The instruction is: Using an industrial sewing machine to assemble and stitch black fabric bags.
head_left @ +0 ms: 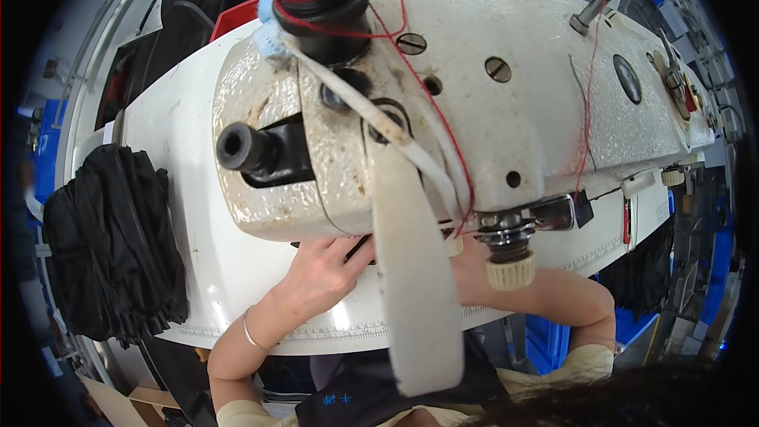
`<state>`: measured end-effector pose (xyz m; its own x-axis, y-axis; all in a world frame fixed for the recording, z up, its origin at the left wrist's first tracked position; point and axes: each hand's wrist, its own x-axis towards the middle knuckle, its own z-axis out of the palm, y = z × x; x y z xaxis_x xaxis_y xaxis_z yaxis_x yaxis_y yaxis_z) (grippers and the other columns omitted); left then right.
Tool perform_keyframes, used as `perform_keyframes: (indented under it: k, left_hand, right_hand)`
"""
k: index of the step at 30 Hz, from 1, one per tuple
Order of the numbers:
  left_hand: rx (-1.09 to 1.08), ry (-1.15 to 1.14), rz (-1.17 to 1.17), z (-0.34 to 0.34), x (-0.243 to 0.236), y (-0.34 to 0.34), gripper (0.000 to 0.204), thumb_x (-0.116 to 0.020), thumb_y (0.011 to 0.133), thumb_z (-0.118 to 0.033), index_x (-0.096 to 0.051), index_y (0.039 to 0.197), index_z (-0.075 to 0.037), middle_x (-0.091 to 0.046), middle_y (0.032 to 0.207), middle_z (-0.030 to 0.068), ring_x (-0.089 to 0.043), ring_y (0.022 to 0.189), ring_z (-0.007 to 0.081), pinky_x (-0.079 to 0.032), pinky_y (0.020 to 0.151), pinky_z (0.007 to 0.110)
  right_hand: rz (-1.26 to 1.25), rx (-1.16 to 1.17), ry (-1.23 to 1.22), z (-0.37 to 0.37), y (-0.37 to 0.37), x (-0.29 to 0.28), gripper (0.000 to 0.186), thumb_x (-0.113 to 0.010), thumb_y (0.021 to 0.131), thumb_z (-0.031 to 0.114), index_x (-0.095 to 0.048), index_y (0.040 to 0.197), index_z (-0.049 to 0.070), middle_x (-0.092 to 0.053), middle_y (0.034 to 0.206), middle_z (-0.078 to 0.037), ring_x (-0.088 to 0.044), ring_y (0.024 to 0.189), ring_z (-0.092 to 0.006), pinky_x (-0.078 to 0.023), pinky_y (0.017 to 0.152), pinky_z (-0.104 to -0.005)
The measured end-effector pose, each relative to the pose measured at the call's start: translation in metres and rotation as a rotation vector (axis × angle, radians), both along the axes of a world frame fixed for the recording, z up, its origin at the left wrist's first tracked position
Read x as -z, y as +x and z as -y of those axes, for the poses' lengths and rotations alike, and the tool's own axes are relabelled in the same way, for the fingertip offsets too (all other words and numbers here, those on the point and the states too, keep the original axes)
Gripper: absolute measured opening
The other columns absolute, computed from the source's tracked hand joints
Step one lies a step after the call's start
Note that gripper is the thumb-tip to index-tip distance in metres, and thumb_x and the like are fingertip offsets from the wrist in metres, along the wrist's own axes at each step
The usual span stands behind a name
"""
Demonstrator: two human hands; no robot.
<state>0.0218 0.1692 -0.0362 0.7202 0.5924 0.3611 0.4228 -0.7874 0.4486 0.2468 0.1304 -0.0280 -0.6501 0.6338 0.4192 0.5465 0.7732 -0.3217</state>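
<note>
A cream-white sewing machine head [506,119] fills the upper middle and hides much of the work under it. Below its left end is my left hand [322,275], its fingers bent and closed, with a small dark bit showing between them. I cannot make out what that is. My right hand [473,269] reaches in behind the hanging white lever [419,285] and the tension knob [510,273]; its fingers are hidden. Red thread [443,103] runs from the black spool post [320,16] down the machine's front.
A stack of black fabric pieces [115,245] lies on the left of the white table [202,269]. More black fabric [644,269] hangs at the right edge. Blue bins [547,344] stand below the right side, and an open cardboard box [126,405] is at the lower left.
</note>
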Motion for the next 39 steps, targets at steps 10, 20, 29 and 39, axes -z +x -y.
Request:
perform_keyframes:
  k: [10,20,29,39]
  left_hand:
    - [-0.173,-0.190,-0.218,-0.028,-0.026,-0.001,0.023,-0.063,0.070,-0.002,-0.067,0.093,-0.005,-0.065,0.084,0.0134,-0.063,0.081,0.0307,-0.050,0.070,0.038]
    - [-0.210,-0.140,-0.327,0.032,-0.065,-0.007,0.047,-0.072,0.072,-0.018,-0.057,0.115,-0.006,-0.051,0.118,0.0112,-0.057,0.095,0.0277,-0.047,0.077,0.036]
    - [0.039,0.260,-0.315,0.007,-0.090,-0.035,0.028,-0.072,0.065,-0.010,-0.053,0.085,-0.004,-0.052,0.075,0.0056,-0.054,0.066,0.0207,-0.045,0.059,0.033]
    - [-0.473,0.024,-0.309,0.073,-0.051,-0.028,0.061,-0.069,0.073,-0.011,-0.048,0.128,0.005,-0.050,0.106,0.0138,-0.050,0.098,0.0287,-0.044,0.083,0.038]
  right_hand:
    - [0.266,0.052,0.153,-0.032,0.011,0.003,0.014,-0.062,0.071,0.014,-0.064,0.076,0.002,-0.054,0.073,-0.007,-0.058,0.071,-0.0214,-0.046,0.054,-0.0339]
    - [-0.358,-0.180,-0.782,0.030,0.000,-0.039,0.042,-0.063,0.080,0.006,-0.059,0.121,0.011,-0.057,0.092,-0.007,-0.056,0.085,-0.0238,-0.047,0.077,-0.0343]
    - [-0.582,0.069,-1.399,0.041,-0.026,-0.063,0.016,-0.056,0.093,0.009,-0.051,0.095,-0.005,-0.065,0.079,-0.010,-0.066,0.068,-0.0140,-0.053,0.062,-0.0264]
    - [-1.042,0.199,-1.131,0.000,-0.074,-0.015,0.017,-0.052,0.095,0.009,-0.058,0.099,-0.006,-0.066,0.089,-0.011,-0.067,0.079,-0.0166,-0.053,0.072,-0.0256]
